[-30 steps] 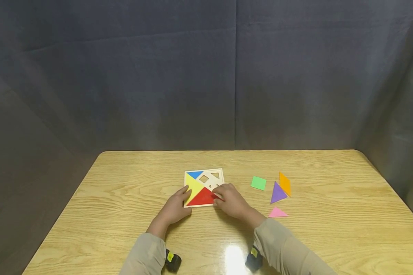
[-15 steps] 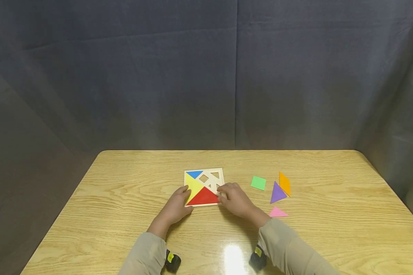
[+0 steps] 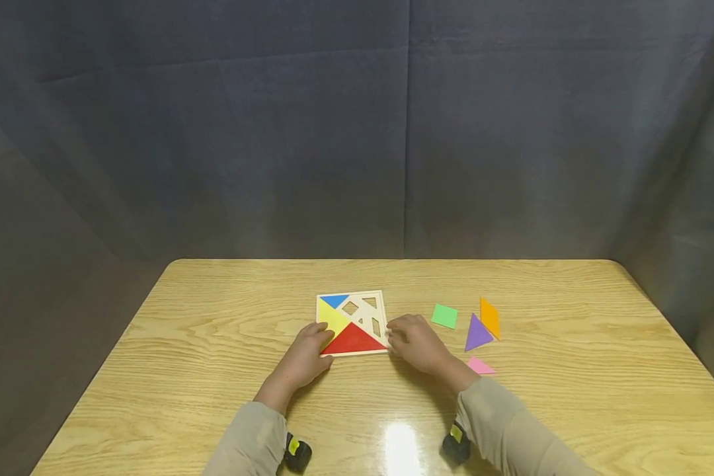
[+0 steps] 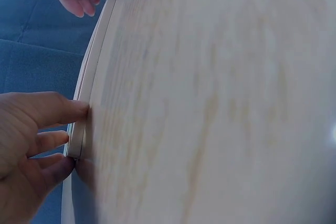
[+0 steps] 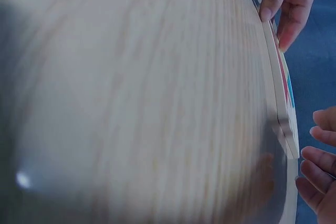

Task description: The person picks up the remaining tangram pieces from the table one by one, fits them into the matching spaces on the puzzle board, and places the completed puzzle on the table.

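Observation:
A wooden tangram board (image 3: 367, 315) lies on the table with a red triangle (image 3: 354, 340), a yellow triangle (image 3: 330, 318) and a blue triangle (image 3: 334, 301) set in it. Its right part shows bare wood with several cut-out holes. My left hand (image 3: 302, 357) grips the board's near left corner, the thumb at the near edge and fingers over the left side; the left wrist view shows this hold on the board's edge (image 4: 92, 72). Just off the board's right edge is my right hand (image 3: 419, 345), its fingers loosely bent around nothing, as the right wrist view also shows.
Right of the board lie loose pieces: a green square (image 3: 444, 316), a purple triangle (image 3: 478, 334), an orange parallelogram (image 3: 490, 318) and a pink triangle (image 3: 480, 365), partly behind the right forearm. A dark curtain (image 3: 285, 145) hangs behind the wooden table (image 3: 226, 304).
My right hand has drawn back rightward from the red triangle, off the board, uncovering the board's right edge and a hole there. The left hand keeps its hold on the corner.

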Demonstrator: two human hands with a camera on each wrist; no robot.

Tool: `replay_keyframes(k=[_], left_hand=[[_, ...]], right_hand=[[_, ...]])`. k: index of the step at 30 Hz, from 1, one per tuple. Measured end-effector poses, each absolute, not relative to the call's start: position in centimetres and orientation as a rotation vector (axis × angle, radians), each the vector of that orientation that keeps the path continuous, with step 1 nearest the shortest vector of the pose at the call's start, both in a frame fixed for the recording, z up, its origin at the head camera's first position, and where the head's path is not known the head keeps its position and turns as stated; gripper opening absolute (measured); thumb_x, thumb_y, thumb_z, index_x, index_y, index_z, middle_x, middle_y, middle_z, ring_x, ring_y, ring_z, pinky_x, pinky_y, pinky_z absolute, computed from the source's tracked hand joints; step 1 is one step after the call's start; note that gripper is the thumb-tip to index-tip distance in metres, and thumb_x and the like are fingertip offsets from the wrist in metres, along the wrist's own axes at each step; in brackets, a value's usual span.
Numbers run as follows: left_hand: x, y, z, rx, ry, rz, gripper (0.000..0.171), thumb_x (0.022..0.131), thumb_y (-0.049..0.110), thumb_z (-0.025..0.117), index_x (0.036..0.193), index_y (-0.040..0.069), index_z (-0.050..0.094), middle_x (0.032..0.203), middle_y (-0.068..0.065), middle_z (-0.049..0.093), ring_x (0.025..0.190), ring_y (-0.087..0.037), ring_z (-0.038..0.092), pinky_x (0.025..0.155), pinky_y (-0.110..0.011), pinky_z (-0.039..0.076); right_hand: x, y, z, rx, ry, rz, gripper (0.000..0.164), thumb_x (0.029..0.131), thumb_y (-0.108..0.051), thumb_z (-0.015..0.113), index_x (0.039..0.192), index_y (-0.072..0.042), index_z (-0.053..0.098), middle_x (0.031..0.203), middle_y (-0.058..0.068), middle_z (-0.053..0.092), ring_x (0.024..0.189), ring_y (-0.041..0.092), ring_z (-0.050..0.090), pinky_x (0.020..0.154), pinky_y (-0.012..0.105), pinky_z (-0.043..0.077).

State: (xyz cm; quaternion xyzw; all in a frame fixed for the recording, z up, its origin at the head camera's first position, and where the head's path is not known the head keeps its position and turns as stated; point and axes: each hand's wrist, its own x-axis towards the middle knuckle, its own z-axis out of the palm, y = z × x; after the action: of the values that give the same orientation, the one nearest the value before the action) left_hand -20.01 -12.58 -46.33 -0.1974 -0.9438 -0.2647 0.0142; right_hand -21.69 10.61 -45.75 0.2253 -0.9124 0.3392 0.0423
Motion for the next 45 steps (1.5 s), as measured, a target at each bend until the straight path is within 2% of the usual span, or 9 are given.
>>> replay_keyframes(k=[29,35,45], left_hand=[[-19.8,-12.5,-46.1,-0.655,-2.941,-0.803,0.038,0.073,0.003,0.060,0.110,-0.003,0.055,0.118,-0.018,0.047,0.114,-0.032,0.038,0.095,-0.039,0.031],[-19.9,-12.5,-46.2,-0.628,-2.960,-0.788,0.038,0.074,0.005,0.061,0.111,-0.002,0.055,0.119,-0.017,0.047,0.114,-0.030,0.038,0.096,-0.038,0.031],[-19.9,-12.3,-46.0,-0.637,-2.953,-0.788,0.038,0.073,0.004,0.061,0.110,-0.004,0.055,0.118,-0.018,0.047,0.114,-0.031,0.038,0.096,-0.038,0.031]], right_hand=[[-22.2,14.8,-45.1,0.599,-2.824,1.007,0.026,0.081,-0.011,0.056,0.102,0.005,0.059,0.103,0.016,0.057,0.098,0.032,0.047,0.083,0.044,0.040],[-22.2,15.8,-45.1,0.570,-2.868,1.049,0.029,0.084,-0.012,0.053,0.107,0.004,0.056,0.110,0.017,0.053,0.098,0.031,0.043,0.078,0.042,0.044],[-22.2,17.4,-45.4,0.544,-2.891,1.053,0.031,0.085,-0.014,0.052,0.109,0.005,0.054,0.112,0.020,0.050,0.101,0.034,0.042,0.080,0.047,0.043]])
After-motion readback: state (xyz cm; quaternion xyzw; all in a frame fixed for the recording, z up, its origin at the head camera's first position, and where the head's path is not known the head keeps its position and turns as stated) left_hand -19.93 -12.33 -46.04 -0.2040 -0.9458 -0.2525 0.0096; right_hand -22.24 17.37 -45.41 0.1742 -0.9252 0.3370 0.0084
